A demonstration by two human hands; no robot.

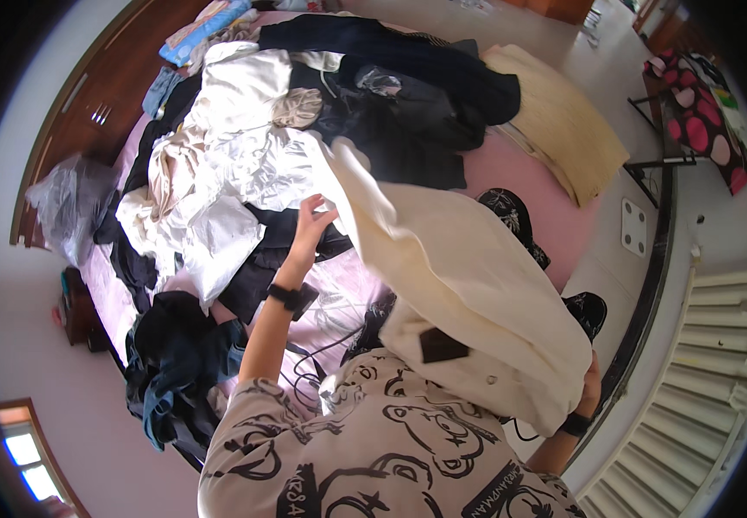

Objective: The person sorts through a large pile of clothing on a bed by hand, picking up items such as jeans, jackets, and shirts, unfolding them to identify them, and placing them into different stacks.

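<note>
A large cream garment stretches from the middle of the bed across my lap, with a dark patch on its lower layer. My right hand is at its lower right end, partly hidden by the cloth, fingers curled at its edge. My left hand is raised near the garment's left edge, fingers parted and slightly bent; whether a fingertip touches the cloth is unclear. White clothes and a clear plastic bag lie beyond my left hand. Black garments are heaped beyond the cream one.
Dark clothes and jeans lie at the bed's left edge. A folded yellowish blanket or garment is at the far right of the pink bed sheet. A radiator stands at right, a white scale on the floor. Cables lie near my lap.
</note>
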